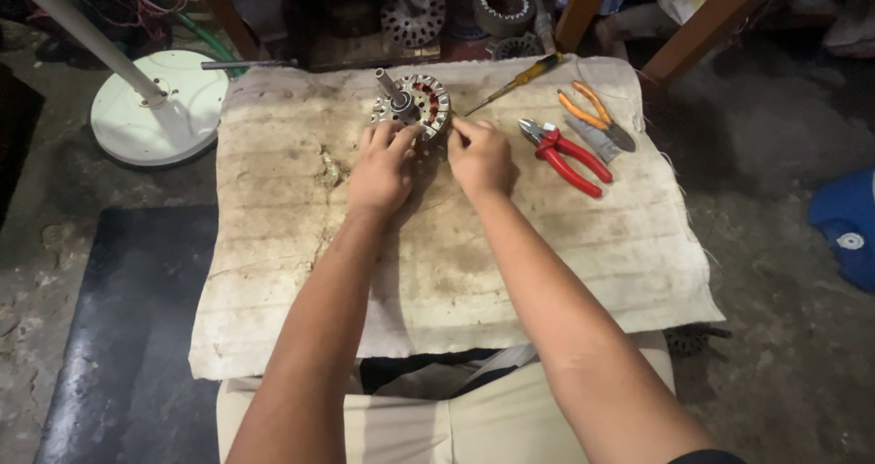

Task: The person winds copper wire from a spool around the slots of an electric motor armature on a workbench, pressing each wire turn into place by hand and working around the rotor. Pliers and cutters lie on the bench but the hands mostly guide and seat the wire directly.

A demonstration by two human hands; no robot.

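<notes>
Stained cloth (437,273) covers a low workbench; at its twelve o'clock edge, the left hand (381,168) and right hand (480,157) both grip a fan motor stator (415,104), red pliers (565,154) at three o'clock.

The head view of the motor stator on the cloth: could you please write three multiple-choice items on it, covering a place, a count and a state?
1. Where is the red-handled pliers?
A. Right of the hands
B. On the floor
C. Left of the stator

2. How many hand tools lie on the cloth?
A. One
B. Three
C. Five

3. What do both hands do?
A. Rest on the lap
B. Touch the motor stator
C. Hold the screwdriver

A: it lies beside the right hand.
B: screwdriver, red pliers, orange-handled pliers.
B: the left hand and the right meet its rim.
</notes>
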